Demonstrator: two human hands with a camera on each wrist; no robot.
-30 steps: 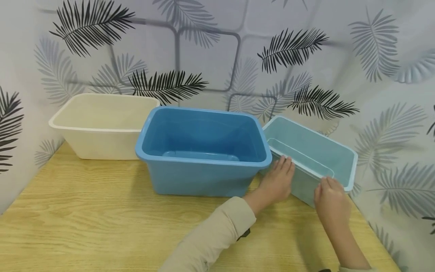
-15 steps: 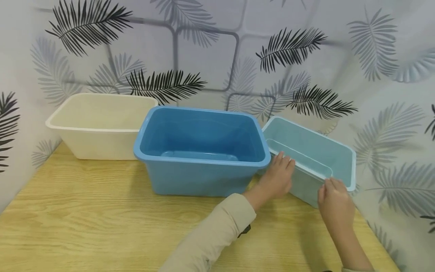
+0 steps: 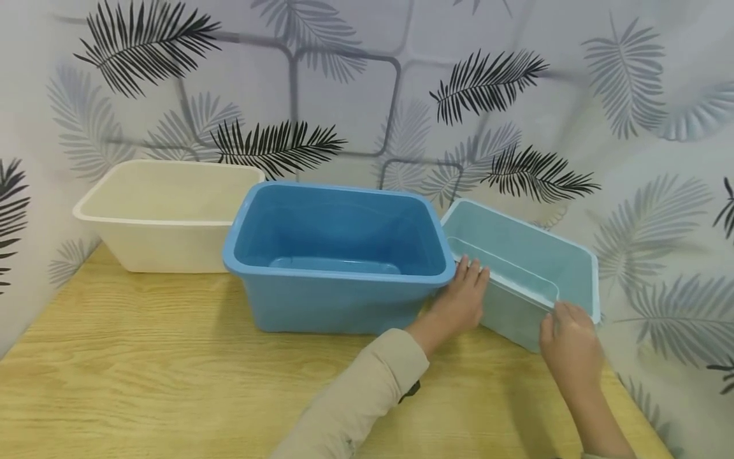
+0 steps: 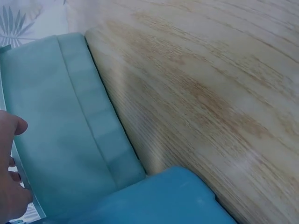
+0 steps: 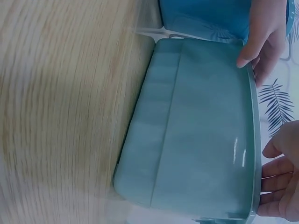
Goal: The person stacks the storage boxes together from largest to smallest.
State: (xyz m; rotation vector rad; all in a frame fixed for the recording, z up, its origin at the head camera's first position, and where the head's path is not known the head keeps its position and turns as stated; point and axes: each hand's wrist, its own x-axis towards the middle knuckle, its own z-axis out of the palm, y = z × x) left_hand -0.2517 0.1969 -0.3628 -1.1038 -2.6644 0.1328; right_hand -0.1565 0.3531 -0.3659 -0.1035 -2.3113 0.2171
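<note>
Head view: one pale teal bin (image 3: 510, 317) stands angled on a wooden table (image 3: 172, 370) beside a blue bin (image 3: 338, 306). Left hand (image 3: 455, 304) pinches the near rim (image 3: 518, 292) between thumb and fingers. Right hand (image 3: 573, 341) holds the same rim nearer the right corner, fingers curled. Cream bin (image 3: 166, 247): far left.

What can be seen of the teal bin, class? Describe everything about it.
The teal bin is an oblong, open-topped, round-cornered tub that looks like smooth plastic. Its rim is paler, and a line runs lengthwise low on the near wall. Nothing shows inside. It stands upright and angled on the table, right of the blue bin; whether they touch is unclear. The left hand and right hand each have a grip on the near rim.
</note>
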